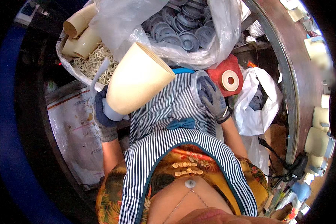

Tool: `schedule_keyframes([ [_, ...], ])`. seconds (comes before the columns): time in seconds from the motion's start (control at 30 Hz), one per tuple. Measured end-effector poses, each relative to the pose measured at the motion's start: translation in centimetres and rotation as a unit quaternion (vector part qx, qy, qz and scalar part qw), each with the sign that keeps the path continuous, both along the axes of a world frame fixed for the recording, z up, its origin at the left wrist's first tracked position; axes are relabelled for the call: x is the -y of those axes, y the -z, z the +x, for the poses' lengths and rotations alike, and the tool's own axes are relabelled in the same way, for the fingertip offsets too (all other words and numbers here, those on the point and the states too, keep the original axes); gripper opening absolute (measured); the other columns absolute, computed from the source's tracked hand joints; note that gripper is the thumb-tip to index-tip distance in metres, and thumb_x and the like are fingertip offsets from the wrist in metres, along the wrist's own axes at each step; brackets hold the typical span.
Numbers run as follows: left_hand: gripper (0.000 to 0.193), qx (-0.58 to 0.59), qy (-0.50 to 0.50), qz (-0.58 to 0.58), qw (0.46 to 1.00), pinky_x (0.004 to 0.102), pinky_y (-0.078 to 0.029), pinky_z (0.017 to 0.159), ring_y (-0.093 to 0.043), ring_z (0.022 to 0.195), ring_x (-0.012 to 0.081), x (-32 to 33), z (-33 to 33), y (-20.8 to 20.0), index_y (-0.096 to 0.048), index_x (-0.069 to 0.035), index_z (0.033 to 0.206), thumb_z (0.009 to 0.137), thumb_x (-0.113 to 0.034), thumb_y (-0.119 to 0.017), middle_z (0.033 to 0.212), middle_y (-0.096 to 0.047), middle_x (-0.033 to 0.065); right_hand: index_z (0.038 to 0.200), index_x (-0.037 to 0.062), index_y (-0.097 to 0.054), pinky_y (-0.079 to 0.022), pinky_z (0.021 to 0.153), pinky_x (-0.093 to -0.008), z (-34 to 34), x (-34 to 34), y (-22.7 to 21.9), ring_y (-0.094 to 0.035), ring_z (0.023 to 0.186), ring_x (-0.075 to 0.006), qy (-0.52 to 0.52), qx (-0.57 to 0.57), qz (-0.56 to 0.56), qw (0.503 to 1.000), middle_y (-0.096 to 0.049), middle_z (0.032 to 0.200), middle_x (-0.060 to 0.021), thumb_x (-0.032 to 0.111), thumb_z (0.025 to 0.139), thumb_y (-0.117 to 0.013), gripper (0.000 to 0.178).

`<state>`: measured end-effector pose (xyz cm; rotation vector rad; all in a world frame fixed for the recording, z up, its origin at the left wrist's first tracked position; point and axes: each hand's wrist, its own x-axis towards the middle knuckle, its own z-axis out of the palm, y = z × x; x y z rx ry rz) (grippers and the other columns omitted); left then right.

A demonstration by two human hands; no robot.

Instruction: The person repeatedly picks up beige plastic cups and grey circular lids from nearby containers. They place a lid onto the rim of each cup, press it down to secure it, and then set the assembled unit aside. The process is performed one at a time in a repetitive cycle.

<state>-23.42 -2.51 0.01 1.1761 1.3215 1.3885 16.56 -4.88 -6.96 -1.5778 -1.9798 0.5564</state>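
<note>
My left hand, in a dark grey glove, is closed around the grey-blue base of a cream plastic jug body. The jug tilts with its wide open mouth up and to the right. A pale grey curved handle stands out at its left side. Over my striped apron, my gloved right hand grips a round translucent grey lid by its inner side. Lid and jug are apart. Part of my right fingers is hidden by the lid.
Ahead, a clear plastic bag holds many grey round lids. A sack at the left holds cream cylinders and small pale pieces. A cream ring lies on red cloth, beside a white bag. Jugs line the right-hand bench.
</note>
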Motion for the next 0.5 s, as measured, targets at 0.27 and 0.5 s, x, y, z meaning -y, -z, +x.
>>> schedule_keyframes([
  [0.27, 0.058, -0.297, 0.046, 0.101, 0.948, 0.0408, -0.048, 0.095, -0.06, 0.11, 0.0289, 0.7, -0.5, -1.1, -0.054, -0.002, 0.128, 0.078, -0.023, -0.074, 0.12, -0.062, 0.0155, 0.133, 0.0091, -0.052, -0.041, 0.102, -0.0447, 0.8, -2.4, 2.6, -0.053, 0.119, -0.0385, 0.061, -0.078, -0.044, 0.994, -0.054, 0.13, -0.0211, 0.033, 0.08, -0.068, 0.06],
  [0.5, 0.04, -0.265, 0.091, 0.235, 0.93, 0.0453, -0.048, 0.095, -0.06, 0.108, 0.0345, -0.8, 0.6, -0.5, -0.05, 0.001, 0.126, 0.092, -0.017, -0.062, 0.117, -0.061, 0.018, 0.131, 0.002, -0.048, -0.041, 0.104, -0.0396, -0.4, -3.8, 2.1, -0.055, 0.118, -0.0296, 0.111, -0.272, -0.069, 0.953, -0.057, 0.127, -0.0161, 0.021, 0.084, -0.066, 0.054],
])
